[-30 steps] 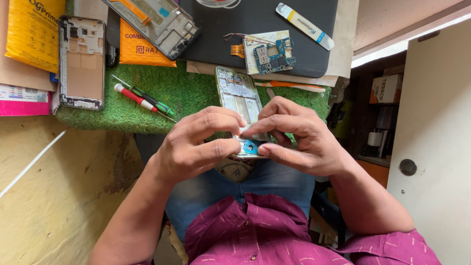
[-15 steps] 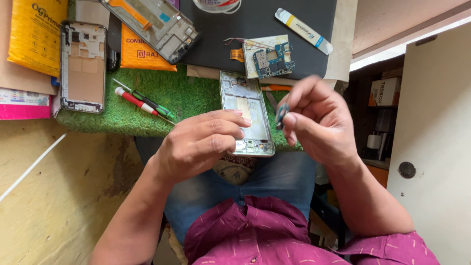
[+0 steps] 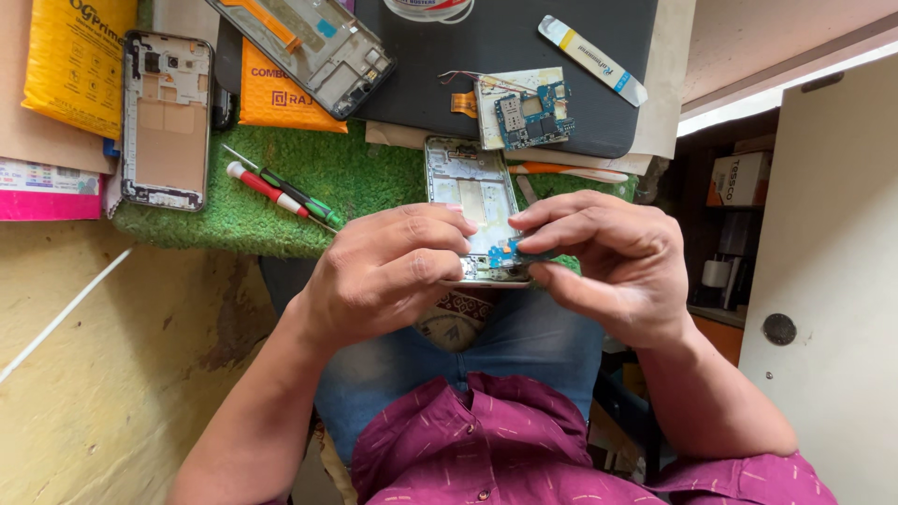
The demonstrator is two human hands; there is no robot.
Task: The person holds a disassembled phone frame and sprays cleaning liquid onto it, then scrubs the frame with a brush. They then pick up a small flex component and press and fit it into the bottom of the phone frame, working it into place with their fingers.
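- The lower end of the open phone frame is covered by the left hand and the right hand; its bottom edge barely shows.
- The small blue board sits between the fingertips; its full shape, and the grip on it, cannot be told.
- A second phone frame and a roll of tape are cut off by the top edge.
- The yellow packet runs past the top edge.
- The parts on the circuit board are too small to tell.

You have a yellow padded envelope top left, an orange packet beside it, and a brown carton far right.
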